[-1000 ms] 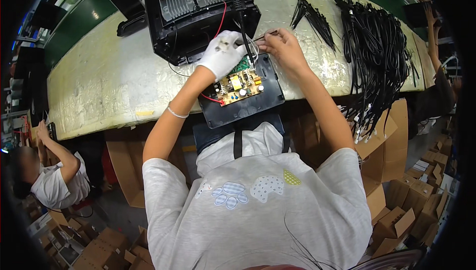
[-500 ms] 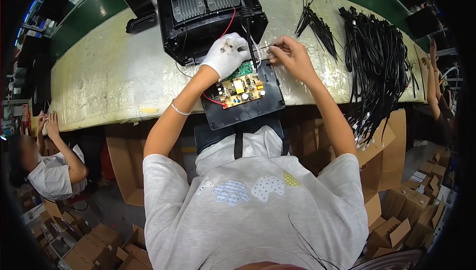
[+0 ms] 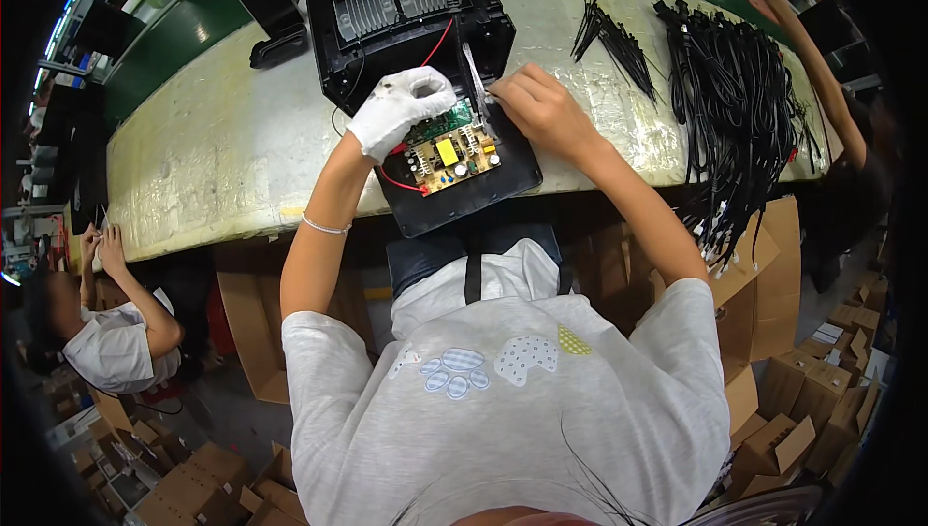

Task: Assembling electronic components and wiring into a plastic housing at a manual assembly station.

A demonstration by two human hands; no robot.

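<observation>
Nearest, a grey shirt (image 3: 503, 429) with patch shapes on its chest fills the lower middle of the frame. Just above it, near the centre, a flat black panel (image 3: 462, 209) lies at the table's front edge, jutting out over the person's lap. On this panel sits a tan circuit board (image 3: 448, 153) with yellow parts, and at its upper edge is a green board (image 3: 447, 121), partly covered. A red wire (image 3: 398, 185) curves from the tan board's lower left.

The left hand (image 3: 401, 108), in a white glove with a pale bracelet (image 3: 325, 225) below it, arches over the boards' upper left, thumb and fingers curled toward each other in a loop; I cannot tell whether they grip anything. The bare right hand (image 3: 543, 112) has its thumb and fingertips drawn together right beside some white wires (image 3: 473, 72); whether it is closed on them is hidden.

Beyond the hands, at the top centre, stands an open black case (image 3: 491, 35) with metal fins (image 3: 391, 6). On the pale table (image 3: 222, 139), thin black ties (image 3: 623, 54) lie at upper right, and a heap of black cables (image 3: 717, 91) hangs over the edge beside them. Farther out, a co-worker (image 3: 126, 344) sits at left, and another person's arm (image 3: 822, 67) reaches up at upper right.
</observation>
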